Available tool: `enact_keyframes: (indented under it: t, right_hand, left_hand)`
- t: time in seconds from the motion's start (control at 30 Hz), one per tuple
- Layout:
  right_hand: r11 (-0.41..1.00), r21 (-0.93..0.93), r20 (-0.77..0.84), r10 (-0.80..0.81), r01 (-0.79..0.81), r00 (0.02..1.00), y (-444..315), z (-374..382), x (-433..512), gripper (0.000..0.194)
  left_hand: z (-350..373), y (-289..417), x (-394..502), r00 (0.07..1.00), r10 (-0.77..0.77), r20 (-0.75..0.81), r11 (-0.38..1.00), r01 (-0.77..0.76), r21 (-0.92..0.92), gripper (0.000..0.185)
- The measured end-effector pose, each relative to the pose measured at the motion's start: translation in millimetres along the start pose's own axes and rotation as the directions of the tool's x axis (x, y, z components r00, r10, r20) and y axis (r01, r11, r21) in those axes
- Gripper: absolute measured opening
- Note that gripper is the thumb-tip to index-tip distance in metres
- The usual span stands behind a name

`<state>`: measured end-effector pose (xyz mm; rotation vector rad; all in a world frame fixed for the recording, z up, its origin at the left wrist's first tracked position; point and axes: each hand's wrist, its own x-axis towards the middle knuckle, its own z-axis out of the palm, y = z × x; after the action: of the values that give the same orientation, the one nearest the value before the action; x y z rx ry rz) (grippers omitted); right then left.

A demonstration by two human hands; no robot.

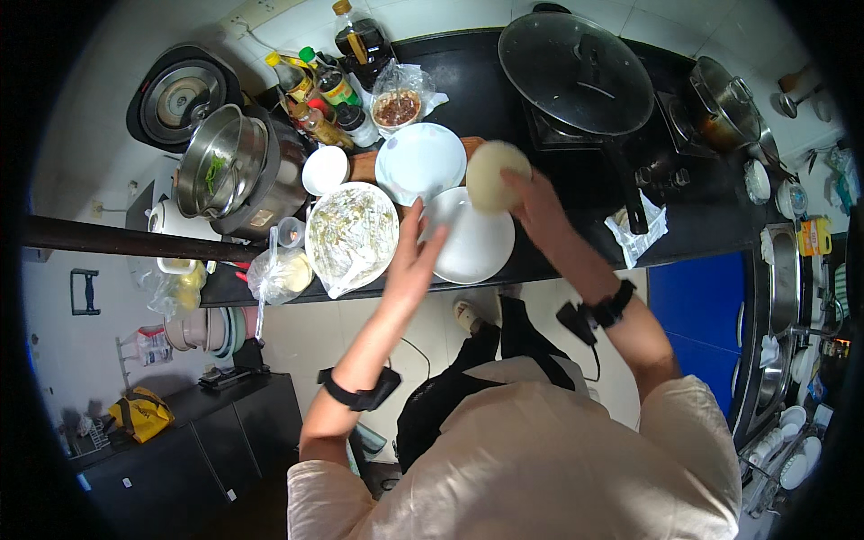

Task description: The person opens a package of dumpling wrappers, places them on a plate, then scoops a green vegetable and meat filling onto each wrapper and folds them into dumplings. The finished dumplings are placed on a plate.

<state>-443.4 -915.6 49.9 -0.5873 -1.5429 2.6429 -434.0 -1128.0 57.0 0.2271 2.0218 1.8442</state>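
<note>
My right hand grips the edge of a pale, round, flat piece, perhaps a dough sheet or pancake, blurred by motion. It hangs over the far right rim of a white plate near the counter's front edge. My left hand has its fingers apart at the plate's left rim; whether it touches the rim cannot be made out. To its left stands a white bowl with greenish filling under plastic wrap. Behind lies a pale blue plate, partly over a wooden board.
A wok with a glass lid sits on the stove, its handle pointing towards me. Sauce bottles, a bowl of red-brown sauce and a small white bowl stand behind left. Steel pots are further left.
</note>
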Motion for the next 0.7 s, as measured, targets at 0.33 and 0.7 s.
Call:
enact_keyframes:
  t: [0.33, 0.7]
  right_hand:
    - [0.924, 0.150, 0.143, 0.333, -0.353, 0.932, 52, 19, 150, 0.042]
    - [0.376, -0.916, 0.093, -0.138, 0.139, 0.986, 78, 11, 209, 0.043]
  left_hand:
    - [-51, -75, -32, 0.873, -0.469, 0.138, 0.883, 0.461, 0.084, 0.058]
    - [-62, -65, -56, 0.903, -0.427, 0.047, 0.902, 0.429, -0.045, 0.054]
